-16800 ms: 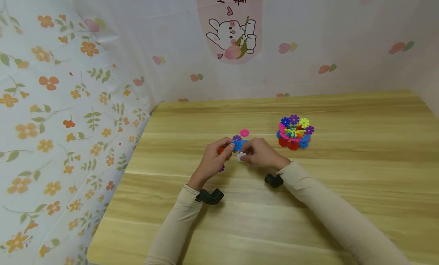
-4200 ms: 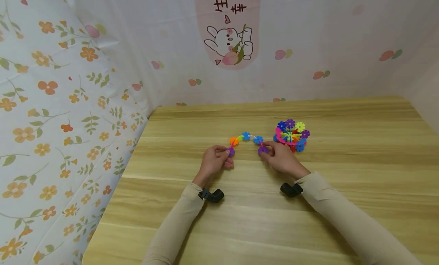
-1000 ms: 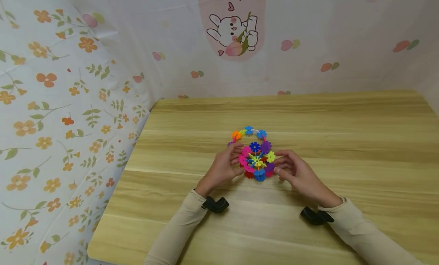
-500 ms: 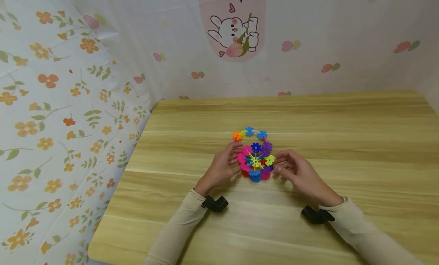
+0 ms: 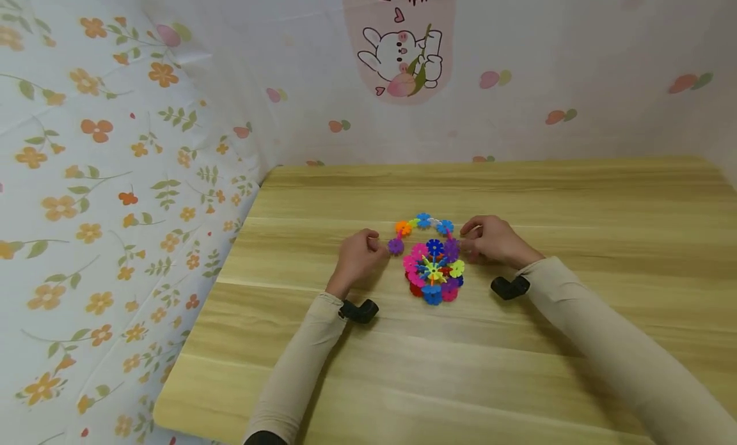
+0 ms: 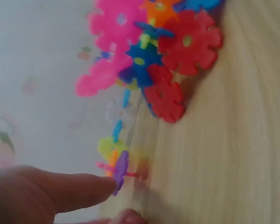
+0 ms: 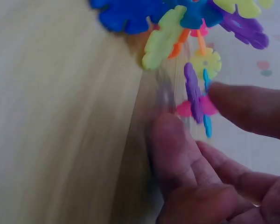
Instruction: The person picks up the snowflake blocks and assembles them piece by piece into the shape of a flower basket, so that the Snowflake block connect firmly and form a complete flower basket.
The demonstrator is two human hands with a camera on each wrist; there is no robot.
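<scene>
An arched chain of plastic snowflake discs (image 5: 423, 220) lies on the table behind a round, basket-like cluster (image 5: 433, 270) of interlocked discs in pink, red, blue, yellow and purple. At the chain's left end is a purple disc (image 5: 396, 246); my left hand (image 5: 359, 256) is just beside it, fingers loosely bent. In the left wrist view an index finger (image 6: 84, 189) overlaps that disc's edge; contact is unclear. My right hand (image 5: 495, 240) is at the other end, near another purple disc (image 7: 192, 91). Its thumb and fingers stand apart around that end, pinching nothing visible.
The wood-grain table (image 5: 322, 195) runs back to a white printed cloth (image 5: 288, 61). A flowered cloth (image 5: 115, 227) hangs along its left side. Each wrist carries a black camera mount, one at the left wrist (image 5: 359, 311).
Both hands have left the cluster's sides, which stays in front of the chain. My right hand has moved away and up, the left slightly back to the left, each to a chain end.
</scene>
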